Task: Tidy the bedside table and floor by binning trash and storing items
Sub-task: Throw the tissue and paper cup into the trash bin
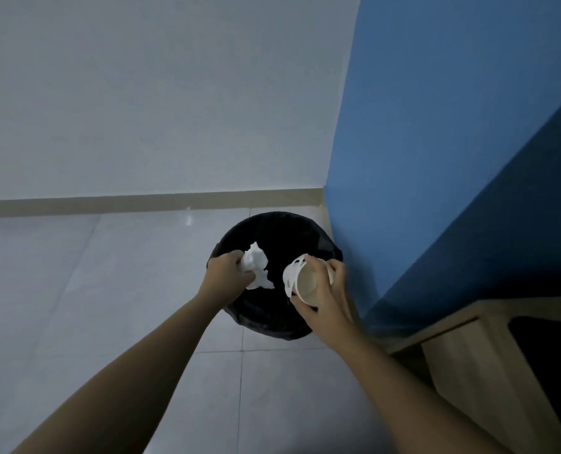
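Note:
A round black trash bin with a dark liner stands on the tiled floor in the corner. My left hand is over its left rim, shut on a crumpled white tissue that hangs above the opening. My right hand hovers over the bin's right side and grips a beige paper cup, tilted with its mouth facing left. A white face mask is held against the cup's side.
A blue wall rises right of the bin, a white wall with a beige skirting board behind it. A wooden bedside table with a dark opening stands at the lower right. Pale floor tiles spread to the left.

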